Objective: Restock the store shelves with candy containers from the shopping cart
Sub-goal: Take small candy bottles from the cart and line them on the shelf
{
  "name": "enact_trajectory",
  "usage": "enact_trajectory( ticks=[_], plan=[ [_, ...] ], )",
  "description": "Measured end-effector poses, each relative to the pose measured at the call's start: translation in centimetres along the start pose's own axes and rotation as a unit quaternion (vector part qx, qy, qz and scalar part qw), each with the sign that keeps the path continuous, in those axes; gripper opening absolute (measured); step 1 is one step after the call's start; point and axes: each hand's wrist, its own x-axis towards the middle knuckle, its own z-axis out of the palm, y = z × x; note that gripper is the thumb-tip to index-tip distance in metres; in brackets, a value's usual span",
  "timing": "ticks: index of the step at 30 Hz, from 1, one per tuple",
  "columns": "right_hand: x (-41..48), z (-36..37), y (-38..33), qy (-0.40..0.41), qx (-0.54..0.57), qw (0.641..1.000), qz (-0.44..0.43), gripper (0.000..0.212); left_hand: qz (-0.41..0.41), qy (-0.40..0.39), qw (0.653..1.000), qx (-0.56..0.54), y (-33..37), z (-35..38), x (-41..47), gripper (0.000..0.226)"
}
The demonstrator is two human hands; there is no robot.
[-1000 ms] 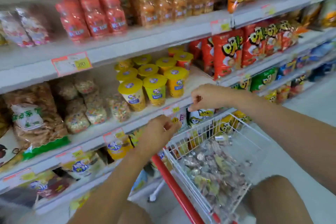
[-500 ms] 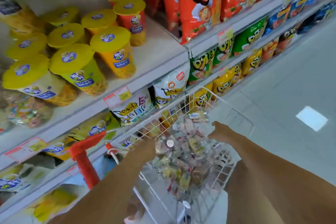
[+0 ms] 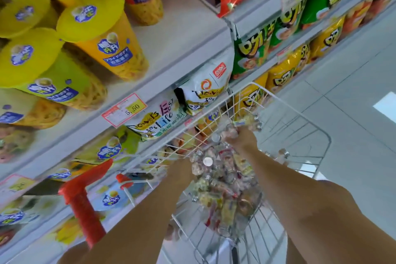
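Note:
A white wire shopping cart (image 3: 298, 111) with a red handle (image 3: 84, 208) stands against the shelves. It holds a heap of small clear candy containers (image 3: 225, 191) with silver caps. My right hand (image 3: 241, 138) reaches to the far end of the heap, its fingers curled down around a candy container (image 3: 246, 122). My left hand (image 3: 182, 170) is low in the cart at the near left of the heap, with its fingers buried among the containers. The white shelf (image 3: 184, 34) above the cart has bare room at its right end.
Tall cups with yellow lids (image 3: 100, 34) crowd the left of that shelf, behind a 5.50 price tag (image 3: 124, 109). White snack bags (image 3: 203, 90) and green and yellow chip bags (image 3: 285, 70) fill the lower shelves. Pale tiled floor (image 3: 353, 92) lies to the right.
My view has tipped down and closer to the cart. Both hands left the shelf edge and went down into the cart; the right hand now reaches further forward onto the heap.

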Motion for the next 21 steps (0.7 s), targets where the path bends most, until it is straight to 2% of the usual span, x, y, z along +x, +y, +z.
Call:
enact_trajectory(
  ticks=[4,8,10,13,14,16,19,21],
  plan=[
    [-1.2,-1.1,0.1,-0.024,-0.016,1.000,0.004,0.050,-0.012,0.031,0.999,-0.029,-0.4,-1.0,-1.0,0.027],
    [-3.4,-3.5,-1.0,-0.071,0.077,0.995,0.000,0.022,0.011,0.050,0.995,-0.088,-0.7,-3.5,-4.0,0.030],
    [-5.6,-5.2,-2.0,-0.125,0.174,0.977,0.008,0.016,0.042,0.075,0.991,-0.103,-0.9,-4.8,-6.2,0.025],
    [-10.3,-8.2,-3.4,-0.224,0.333,0.916,-0.028,0.017,0.098,0.121,0.972,-0.176,-2.1,-6.3,-10.4,0.042],
    [-12.0,-9.2,-4.0,-0.260,0.349,0.899,-0.051,0.013,0.114,0.129,0.960,-0.219,-2.7,-6.8,-11.8,0.041],
    [-15.2,-11.2,-5.4,-0.304,0.333,0.886,-0.107,0.023,0.150,0.141,0.926,-0.317,-4.1,-7.9,-15.2,0.038],
    [-20.0,-13.2,-8.3,-0.321,0.355,0.864,-0.158,0.030,0.208,0.160,0.874,-0.409,-6.2,-9.6,-20.7,0.038],
    [-23.9,-14.3,-10.8,-0.321,0.375,0.846,-0.198,0.026,0.230,0.195,0.828,-0.474,-7.8,-10.7,-24.1,0.030]
  ],
)
